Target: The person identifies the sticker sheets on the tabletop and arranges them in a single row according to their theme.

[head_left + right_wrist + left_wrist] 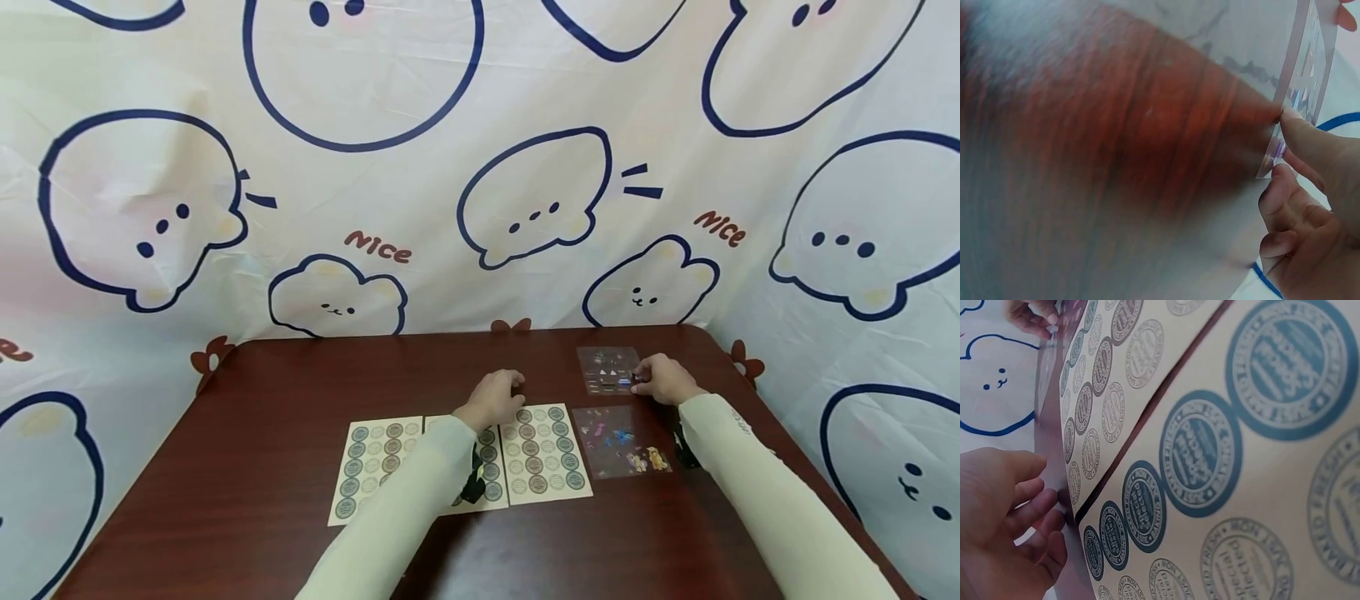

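My right hand [667,381] pinches the right edge of a transparent sticker sheet [598,360] at the back right of the table. In the right wrist view, the thumb lies on one face of this sheet [1302,94], with the other fingers curled at its edge. Over the back edges of the paper label sheets, my left hand [491,400] hangs with loosely bent fingers and holds nothing. Round blue, brown and pale labels cover the right-hand label sheet [585,487]. The middle label sheet [435,423] is partly hidden by the left forearm.
A second transparent sheet [600,462] with small colourful stickers lies in front of the first. The left label sheet [360,454] is partly behind the left sleeve. All rest on a dark red-brown table [247,467], with a printed cloth [420,192] hanging behind.
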`<state>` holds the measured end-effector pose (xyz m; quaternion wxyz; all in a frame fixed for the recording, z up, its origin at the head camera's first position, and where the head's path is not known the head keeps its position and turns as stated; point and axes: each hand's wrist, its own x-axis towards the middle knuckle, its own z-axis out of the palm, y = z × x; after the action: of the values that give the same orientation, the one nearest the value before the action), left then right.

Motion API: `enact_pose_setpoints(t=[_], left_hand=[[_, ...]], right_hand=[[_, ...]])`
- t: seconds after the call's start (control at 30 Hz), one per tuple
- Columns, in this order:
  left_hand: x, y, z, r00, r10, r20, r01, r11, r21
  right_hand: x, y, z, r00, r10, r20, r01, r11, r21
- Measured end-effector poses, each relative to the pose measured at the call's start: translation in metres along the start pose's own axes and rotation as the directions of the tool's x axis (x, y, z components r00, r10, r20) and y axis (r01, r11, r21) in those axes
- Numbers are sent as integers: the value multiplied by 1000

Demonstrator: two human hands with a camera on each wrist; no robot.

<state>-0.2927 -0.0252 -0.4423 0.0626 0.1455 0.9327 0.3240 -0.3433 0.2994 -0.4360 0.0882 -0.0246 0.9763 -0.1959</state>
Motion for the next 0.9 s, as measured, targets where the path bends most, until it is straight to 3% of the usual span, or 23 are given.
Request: enact_pose_setpoints(t=[0.43,0.9], left_hand=[[2,-5,6,1000,2,-13,-2,1000,4],[4,-8,-2,997,28,73,-21,995,-99]], right_hand=[[8,-16,5,1000,-4,14,4,1000,-31],[11,-38,11,998,-60,31,61,998,-21]])
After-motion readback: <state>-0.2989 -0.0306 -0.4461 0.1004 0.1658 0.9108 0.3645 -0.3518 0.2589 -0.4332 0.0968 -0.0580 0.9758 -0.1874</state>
